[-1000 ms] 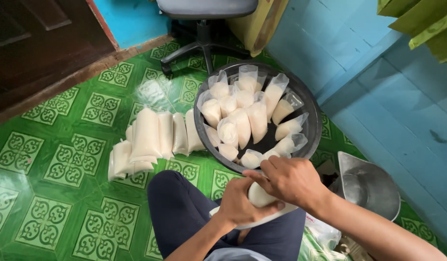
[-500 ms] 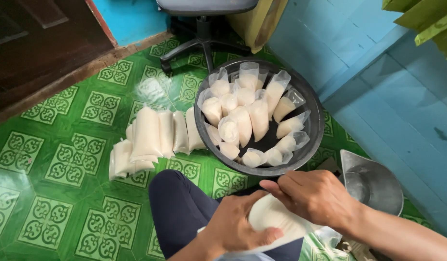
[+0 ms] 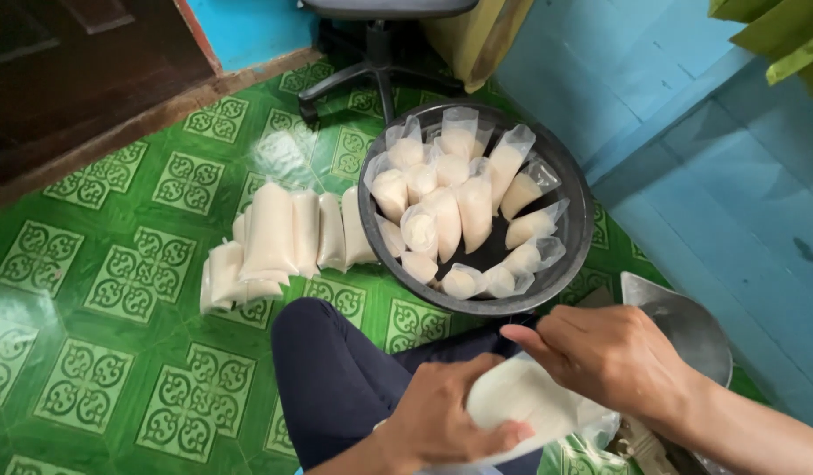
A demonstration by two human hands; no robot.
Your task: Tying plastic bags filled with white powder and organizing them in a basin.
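1. Gripping a filled white pouch [image 3: 521, 400] over the lap, left hand [image 3: 441, 413] wraps its lower end.
2. Right hand [image 3: 608, 356] pinches the upper end; long axis runs lower-left to upper-right.
3. Black basin [image 3: 572, 189] of pouches lies just ahead.

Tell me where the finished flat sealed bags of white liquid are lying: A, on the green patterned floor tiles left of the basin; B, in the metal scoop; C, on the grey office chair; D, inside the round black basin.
A: the flat sealed bags of white liquid lie in a row on the green patterned floor tiles, left of the round black basin, which holds open-topped filled bags.
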